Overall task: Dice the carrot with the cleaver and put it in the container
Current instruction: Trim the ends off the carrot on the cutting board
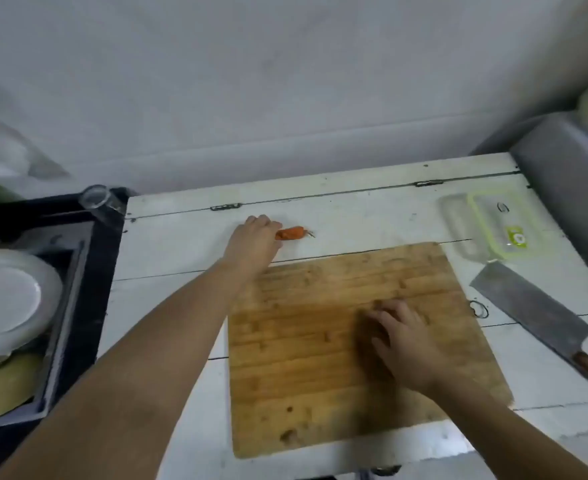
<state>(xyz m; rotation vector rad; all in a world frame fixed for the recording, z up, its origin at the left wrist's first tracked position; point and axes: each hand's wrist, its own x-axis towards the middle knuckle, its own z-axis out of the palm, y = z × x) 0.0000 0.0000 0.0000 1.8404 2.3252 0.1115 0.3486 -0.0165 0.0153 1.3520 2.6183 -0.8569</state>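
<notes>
On white table [354, 209]: one carrot [290, 233] in left hand [254, 242] fingers, right hand [406, 341] fingers released on one board [303, 341].

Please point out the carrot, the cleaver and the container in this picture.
carrot [291, 233]: head view, middle of its exposed orange body, right of the left hand.
cleaver [528, 306]: head view, flat of the blade.
container [458, 233]: head view, clear wall left of the green-rimmed lid.

A wooden cutting board [337, 341] lies on the white table [181, 244]. White plates [5, 299] are stacked in the sink [74, 271] beside a glass [95, 197].
</notes>
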